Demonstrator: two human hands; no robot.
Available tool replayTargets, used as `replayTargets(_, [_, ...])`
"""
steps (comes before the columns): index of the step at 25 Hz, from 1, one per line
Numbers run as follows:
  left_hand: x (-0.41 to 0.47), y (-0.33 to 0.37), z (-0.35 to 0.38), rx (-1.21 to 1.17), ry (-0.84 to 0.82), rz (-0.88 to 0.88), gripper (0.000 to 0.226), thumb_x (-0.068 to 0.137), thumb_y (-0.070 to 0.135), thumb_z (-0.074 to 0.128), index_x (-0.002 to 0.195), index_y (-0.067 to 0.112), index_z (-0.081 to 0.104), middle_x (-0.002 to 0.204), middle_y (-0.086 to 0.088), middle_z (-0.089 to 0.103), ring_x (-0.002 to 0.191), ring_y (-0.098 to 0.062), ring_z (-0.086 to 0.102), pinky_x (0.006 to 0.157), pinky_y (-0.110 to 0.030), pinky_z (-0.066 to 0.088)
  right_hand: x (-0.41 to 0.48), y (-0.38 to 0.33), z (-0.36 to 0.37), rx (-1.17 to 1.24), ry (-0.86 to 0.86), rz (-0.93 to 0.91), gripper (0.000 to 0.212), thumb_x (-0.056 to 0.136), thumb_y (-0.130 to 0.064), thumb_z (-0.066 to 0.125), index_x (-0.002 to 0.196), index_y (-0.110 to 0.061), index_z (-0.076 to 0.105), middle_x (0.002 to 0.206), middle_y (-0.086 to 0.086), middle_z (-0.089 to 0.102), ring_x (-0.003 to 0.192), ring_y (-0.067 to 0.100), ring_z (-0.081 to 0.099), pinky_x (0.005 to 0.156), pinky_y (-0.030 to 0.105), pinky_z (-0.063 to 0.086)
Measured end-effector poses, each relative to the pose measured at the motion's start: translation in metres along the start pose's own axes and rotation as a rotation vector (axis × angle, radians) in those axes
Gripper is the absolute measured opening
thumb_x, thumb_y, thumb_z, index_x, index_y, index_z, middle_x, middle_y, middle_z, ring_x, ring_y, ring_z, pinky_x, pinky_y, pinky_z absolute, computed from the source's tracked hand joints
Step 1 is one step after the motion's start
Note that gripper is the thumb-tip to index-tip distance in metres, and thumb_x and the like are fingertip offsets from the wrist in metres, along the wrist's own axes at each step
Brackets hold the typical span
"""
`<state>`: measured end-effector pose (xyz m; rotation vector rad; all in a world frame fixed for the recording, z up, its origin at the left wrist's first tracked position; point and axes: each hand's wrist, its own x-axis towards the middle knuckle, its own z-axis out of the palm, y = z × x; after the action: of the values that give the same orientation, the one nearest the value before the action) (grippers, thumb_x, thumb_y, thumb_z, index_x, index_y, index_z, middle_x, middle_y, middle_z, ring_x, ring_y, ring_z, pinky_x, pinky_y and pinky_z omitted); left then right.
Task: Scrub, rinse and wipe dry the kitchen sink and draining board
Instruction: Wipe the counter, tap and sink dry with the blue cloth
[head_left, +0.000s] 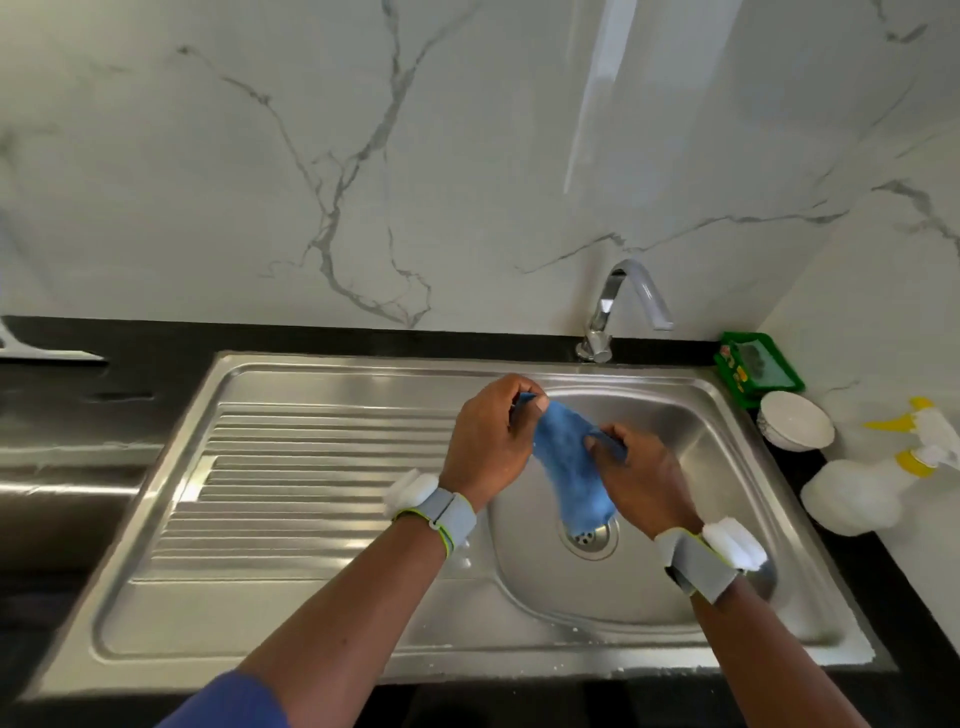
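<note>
A blue cloth (569, 467) hangs stretched over the round steel sink bowl (691, 467), its lower end just above the drain (590, 538). My left hand (491, 441) pinches the cloth's top corner between thumb and fingers. My right hand (636, 473) pinches the cloth's right edge a little lower. The ribbed draining board (291, 467) lies to the left of the bowl. The chrome tap (621, 306) stands behind the bowl, and no water runs from it.
A green tray (761, 366) with a scrubbing pad sits at the sink's back right corner. Beside it stand a white bowl (795, 421) and a white spray bottle (872, 488) with yellow parts. Black counter (78, 395) surrounds the sink; a marble wall rises behind.
</note>
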<state>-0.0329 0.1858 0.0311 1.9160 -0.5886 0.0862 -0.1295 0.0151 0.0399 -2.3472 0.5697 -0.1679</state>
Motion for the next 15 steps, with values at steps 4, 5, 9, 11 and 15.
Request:
replayTargets(4, [-0.001,-0.028,-0.036,0.043,-0.012,-0.099,0.009,0.096,0.031,0.062,0.094,0.025,0.069,0.084,0.012,0.069,0.076,-0.005,0.064,0.071,-0.019,0.05,0.005,-0.002,0.017,0.196,-0.094,-0.027,0.009,0.092,-0.03,0.069,0.084,-0.028,0.071,0.078,-0.006,0.072,0.075,0.012,0.068,0.07,0.034,0.054])
replayTargets(5, [-0.002,-0.039,-0.049,0.038,-0.058,-0.142,0.013,0.093,0.034,0.062,0.093,0.025,0.071,0.083,0.011,0.071,0.075,-0.005,0.065,0.072,-0.022,0.052,0.006,-0.007,0.023,0.239,-0.183,-0.049,0.01,0.092,-0.019,0.069,0.086,-0.026,0.073,0.081,-0.004,0.073,0.076,0.011,0.069,0.072,0.032,0.055])
replayTargets(9, [-0.003,-0.077,-0.101,-0.187,-0.249,-0.402,0.011,0.097,0.02,0.069,0.091,0.012,0.073,0.071,-0.001,0.067,0.058,-0.017,0.06,0.052,-0.029,0.053,0.022,-0.03,0.049,0.343,-0.48,-0.008,0.013,0.092,-0.007,0.069,0.097,-0.017,0.076,0.092,0.005,0.077,0.088,0.019,0.073,0.085,0.04,0.057])
replayTargets(11, [0.005,-0.093,-0.121,-0.189,-0.282,-0.47,0.009,0.098,0.017,0.069,0.091,0.012,0.073,0.073,-0.004,0.065,0.061,-0.016,0.061,0.053,-0.031,0.055,0.043,-0.046,0.066,0.358,-0.508,-0.007,0.009,0.09,-0.007,0.072,0.096,-0.014,0.075,0.091,0.009,0.076,0.087,0.022,0.072,0.089,0.048,0.056])
replayTargets(15, [0.052,-0.125,-0.131,-0.024,0.06,-0.45,0.014,0.099,0.034,0.064,0.11,0.027,0.068,0.1,0.006,0.07,0.088,-0.013,0.066,0.084,-0.032,0.053,0.103,-0.086,0.114,0.11,0.098,-0.015,0.034,0.087,-0.019,0.071,0.12,-0.02,0.066,0.12,0.004,0.066,0.112,0.023,0.061,0.102,0.042,0.049])
